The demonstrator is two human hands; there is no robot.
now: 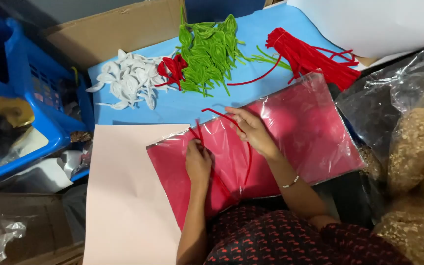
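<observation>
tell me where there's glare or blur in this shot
In the head view, glare streaks the plastic sleeve over the red sheet and the clear bag at right; the blue crate side sits in shadow; the left hand and right hand on the red pipe cleaner look slightly soft.

Both bare forearms reach away from the body, near each other. The left hand [198,161] is curled, fingers bent in a pinching grip. The right hand [252,130] lies farther out, fingers bent and pinching too, with a thin bracelet at its wrist.
</observation>
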